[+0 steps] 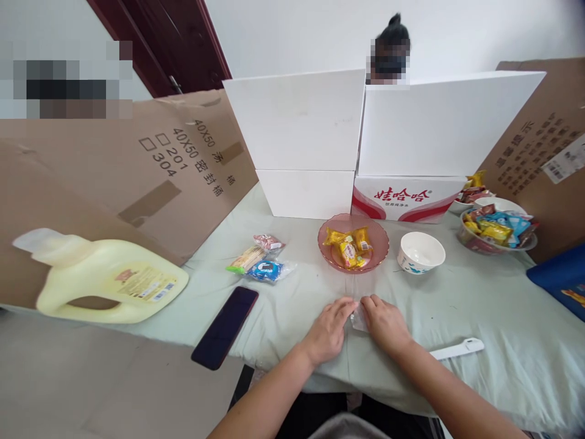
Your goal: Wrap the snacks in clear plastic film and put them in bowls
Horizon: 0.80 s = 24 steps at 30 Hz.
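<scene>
At the front of the table, my left hand (327, 329) and my right hand (384, 322) are close together, fingers curled in a pinch. Between them is a small clear plastic bag (359, 319), held by its edges. What it contains, if anything, I cannot make out. Just beyond my fingers stands a pink translucent bowl (323, 251) with yellow-wrapped snacks (349, 251) in it. Right of that is a white paper bowl (420, 251). A white plastic handle (462, 349) pokes out from behind my right forearm.
Several small snack packets (265, 271) and a phone (225, 327) lie to the left. A pale yellow jug (112, 274) rests on its side by a cardboard box (91, 183). White boxes (306, 128) line the back. Bowls of packets (493, 245) stand right. A person's head (390, 52) shows behind.
</scene>
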Each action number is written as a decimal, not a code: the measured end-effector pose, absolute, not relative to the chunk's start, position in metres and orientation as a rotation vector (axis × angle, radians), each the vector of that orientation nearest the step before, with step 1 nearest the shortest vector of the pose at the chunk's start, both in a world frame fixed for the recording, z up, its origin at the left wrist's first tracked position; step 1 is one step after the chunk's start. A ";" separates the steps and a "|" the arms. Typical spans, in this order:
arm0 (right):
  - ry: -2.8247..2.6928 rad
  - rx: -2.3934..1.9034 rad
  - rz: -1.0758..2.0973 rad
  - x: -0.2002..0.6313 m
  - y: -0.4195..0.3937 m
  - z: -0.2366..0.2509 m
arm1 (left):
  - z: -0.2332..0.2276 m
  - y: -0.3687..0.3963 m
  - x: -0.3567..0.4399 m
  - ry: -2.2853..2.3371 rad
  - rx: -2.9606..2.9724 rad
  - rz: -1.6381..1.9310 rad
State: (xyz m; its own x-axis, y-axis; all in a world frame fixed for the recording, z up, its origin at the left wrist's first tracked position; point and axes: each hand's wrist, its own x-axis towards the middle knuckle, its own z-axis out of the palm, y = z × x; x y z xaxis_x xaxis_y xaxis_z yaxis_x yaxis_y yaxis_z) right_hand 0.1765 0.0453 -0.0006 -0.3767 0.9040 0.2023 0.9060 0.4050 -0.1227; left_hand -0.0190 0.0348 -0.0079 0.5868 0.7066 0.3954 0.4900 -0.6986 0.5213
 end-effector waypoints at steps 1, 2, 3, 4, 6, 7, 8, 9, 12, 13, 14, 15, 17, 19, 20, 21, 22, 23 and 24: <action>-2.427 -1.613 -0.026 0.175 0.047 -0.002 | -0.007 0.035 -0.019 0.978 2.457 0.827; -2.428 -1.625 -0.038 0.174 0.047 -0.004 | -0.005 0.034 -0.018 0.985 2.454 0.810; -2.430 -1.632 -0.048 0.174 0.047 -0.005 | -0.003 0.034 -0.017 0.990 2.455 0.788; -2.431 -1.636 -0.058 0.173 0.046 -0.007 | -0.002 0.034 -0.017 0.989 2.460 0.767; -2.428 -1.640 -0.075 0.173 0.045 -0.008 | 0.001 0.033 -0.016 0.989 2.468 0.745; -2.425 -1.640 -0.082 0.173 0.045 -0.009 | 0.001 0.033 -0.016 0.998 2.460 0.760; -2.421 -1.641 -0.089 0.173 0.045 -0.010 | 0.001 0.033 -0.016 1.012 2.441 0.799; -2.416 -1.641 -0.096 0.173 0.045 -0.010 | 0.001 0.032 -0.016 1.028 2.416 0.859; -2.399 -1.638 -0.115 0.174 0.045 -0.011 | 0.002 0.030 -0.018 0.982 2.427 1.011; -2.395 -1.633 -0.119 0.174 0.044 -0.011 | 0.002 0.029 -0.018 0.930 2.486 1.005; -2.394 -1.626 -0.122 0.174 0.044 -0.010 | 0.003 0.028 -0.017 0.876 2.560 0.965; -2.392 -1.620 -0.125 0.173 0.044 -0.010 | 0.004 0.027 -0.016 0.836 2.630 0.904; -2.386 -1.613 -0.133 0.172 0.044 -0.009 | 0.004 0.027 -0.014 0.847 2.694 0.789; -2.371 -1.624 -0.150 0.172 0.044 -0.009 | 0.003 0.027 -0.010 0.937 2.667 0.729; -2.359 -1.635 -0.162 0.172 0.044 -0.009 | 0.002 0.028 -0.009 0.978 2.646 0.717; -2.344 -1.650 -0.174 0.172 0.045 -0.009 | 0.002 0.028 -0.008 1.006 2.632 0.709; -2.326 -1.668 -0.188 0.174 0.046 -0.008 | 0.001 0.029 -0.007 1.023 2.628 0.701; -2.303 -1.691 -0.203 0.175 0.047 -0.008 | 0.000 0.029 -0.007 1.035 2.630 0.693; -2.277 -1.716 -0.219 0.178 0.048 -0.007 | 0.000 0.030 -0.007 1.046 2.634 0.685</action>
